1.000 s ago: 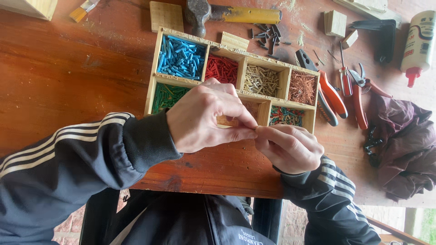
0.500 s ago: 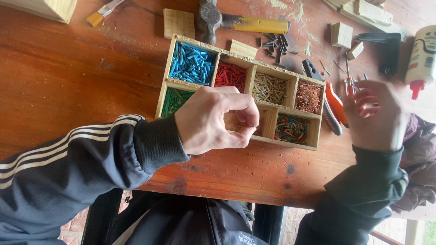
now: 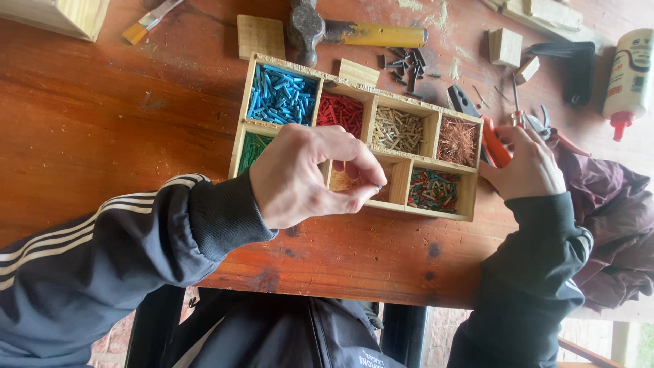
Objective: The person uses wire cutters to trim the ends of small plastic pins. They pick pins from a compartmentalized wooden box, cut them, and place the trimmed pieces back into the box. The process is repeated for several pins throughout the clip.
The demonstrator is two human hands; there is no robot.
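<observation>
My left hand (image 3: 306, 178) hovers over a wooden compartment box (image 3: 354, 71) and pinches a small dark nail (image 3: 378, 186) between thumb and forefinger. The box holds blue sticks (image 3: 279, 95), red sticks (image 3: 340, 112), tan pins (image 3: 398, 129), copper nails (image 3: 458, 140), green sticks (image 3: 253, 148) and mixed coloured pieces (image 3: 432, 187). My hand hides part of the lower middle compartment. My right hand (image 3: 524, 167) is just right of the box, its fingers closed over orange-handled pliers (image 3: 494, 146) lying on the reddish wooden table (image 3: 122, 123).
Behind the box lie a hammer with a yellow handle (image 3: 354, 31), a flat wooden block (image 3: 261, 35), a heap of dark nails (image 3: 405, 61), a small wood cube (image 3: 505, 46) and a brush (image 3: 146, 20). A white glue bottle (image 3: 630, 75) and a maroon cloth (image 3: 606, 218) are at the right.
My hands, joined over the box a second ago, have come apart. The right hand went right to the pliers; the left hand stays over the box, pinching the nail.
</observation>
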